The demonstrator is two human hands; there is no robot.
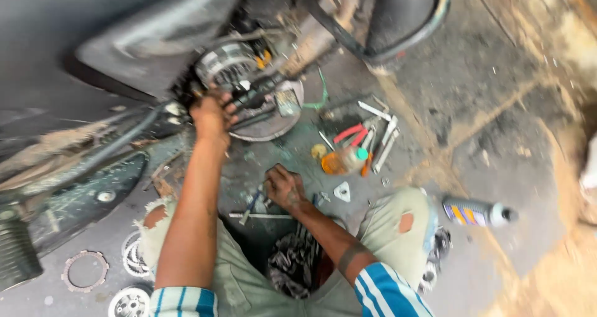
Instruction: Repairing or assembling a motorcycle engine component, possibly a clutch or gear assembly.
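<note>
Two hands: both greasy, both busy, one up on the engine, one down on the floor
Left hand (211, 115): fingers curled shut around something at the engine's (239, 74) open side, at 12 o'clock from the knees; can't make out what's in the grip
Engine: round finned part sits just at 1 o'clock of the left hand, touching or nearly so
Right hand (285, 187): loosely curled, fingertips on a thin tool (252, 206) lying on the floor at its 8 o'clock; can't tell if it's actually gripped
Pliers (350, 134): red handles, at 2 o'clock of the right hand, well apart
Bottle (343, 160): orange, just below the pliers
Can (476, 212): lying at 3 o'clock past the knee
Rings (85, 270): clutch plates at 8 o'clock
Hard to see: whole frame is motion-blurred, bike cut off at the top
</note>
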